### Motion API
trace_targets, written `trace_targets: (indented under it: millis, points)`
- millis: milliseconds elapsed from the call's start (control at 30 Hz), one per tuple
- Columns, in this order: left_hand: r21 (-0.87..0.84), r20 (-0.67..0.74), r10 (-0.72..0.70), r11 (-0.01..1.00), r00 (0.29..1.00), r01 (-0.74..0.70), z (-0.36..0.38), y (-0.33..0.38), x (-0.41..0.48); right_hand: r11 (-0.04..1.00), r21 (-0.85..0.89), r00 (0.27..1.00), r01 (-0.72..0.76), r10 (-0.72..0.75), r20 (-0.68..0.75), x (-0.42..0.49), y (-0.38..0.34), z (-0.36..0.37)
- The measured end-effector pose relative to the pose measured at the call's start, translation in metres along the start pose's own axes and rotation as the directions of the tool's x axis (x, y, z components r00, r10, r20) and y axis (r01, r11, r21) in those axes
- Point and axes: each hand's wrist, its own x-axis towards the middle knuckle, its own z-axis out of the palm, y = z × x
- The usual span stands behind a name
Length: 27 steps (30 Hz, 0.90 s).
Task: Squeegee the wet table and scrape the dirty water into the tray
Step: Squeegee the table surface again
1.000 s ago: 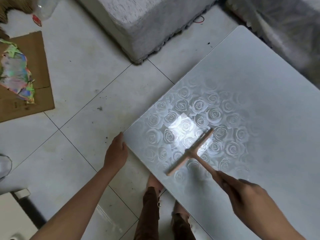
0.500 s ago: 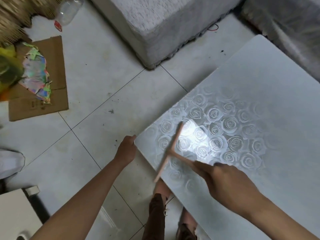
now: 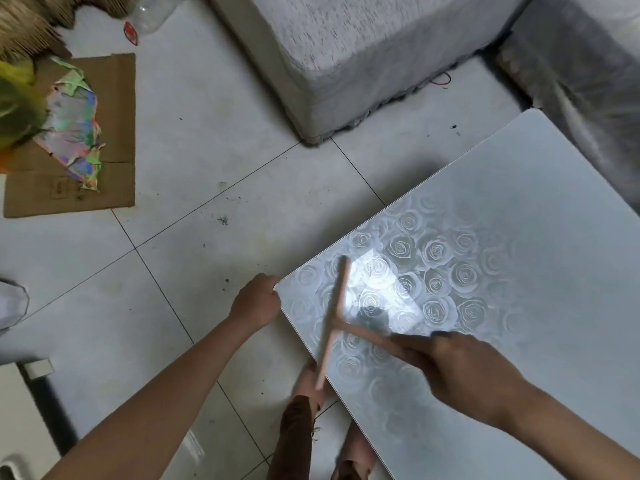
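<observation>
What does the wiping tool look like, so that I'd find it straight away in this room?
Start at the big pale table printed with roses, at the lower right. Over its corner nearest the person is the squeegee: a thin T of light wood, its long crossbar slanting across the roses and past the table's edge. Nothing else on the tabletop is wooden or T-shaped.

Pale grey tiled floor (image 3: 194, 161) with dark grout lines and scattered dirt specks. A grey fabric-covered furniture block (image 3: 363, 46) stands far centre. Far left lies a flat brown cardboard sheet (image 3: 114, 133) under crumpled multicoloured paper (image 3: 72, 123).
</observation>
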Motion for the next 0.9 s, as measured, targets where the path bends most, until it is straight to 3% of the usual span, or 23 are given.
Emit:
trace_targets:
  millis: [133,200,300,433,533,600,767,900]
  points:
    - [0.266,-0.007,0.065,0.962,0.998,-0.061,0.012,0.003,-0.006,0.988,-0.152,0.999,-0.032,0.028,-0.031,-0.023,0.003,-0.007]
    - [0.400,-0.040,0.151,0.908,0.988,-0.123,0.016,0.008,-0.012,0.995,-0.097,0.999,-0.010,0.006,-0.039,-0.012,-0.008,-0.008]
    - [0.446,-0.077,0.299,0.864,0.951,-0.236,0.022,0.017,-0.025,0.996,-0.079,0.998,-0.039,0.036,-0.043,0.006,-0.014,0.001]
    - [0.608,0.032,0.351,0.736,0.936,-0.297,0.031,0.031,-0.036,0.988,-0.029,0.987,-0.154,0.153,-0.044,-0.031,0.030,0.016]
    - [0.662,0.094,0.420,0.651,0.903,-0.372,0.031,0.043,-0.044,0.952,-0.025,0.952,-0.306,0.305,-0.029,-0.075,0.070,0.011]
    - [0.672,0.079,0.493,0.616,0.866,-0.412,0.032,0.047,-0.050,0.942,-0.065,0.944,-0.330,0.329,-0.029,-0.090,0.074,0.007]
    - [0.679,0.051,0.532,0.602,0.845,-0.419,0.043,0.064,-0.059,0.989,0.029,0.984,-0.144,0.146,-0.105,-0.061,0.034,0.015]
    - [0.691,0.088,0.529,0.578,0.844,-0.434,0.046,0.072,-0.066,0.987,0.016,0.978,-0.161,0.162,-0.130,-0.038,0.025,0.036]
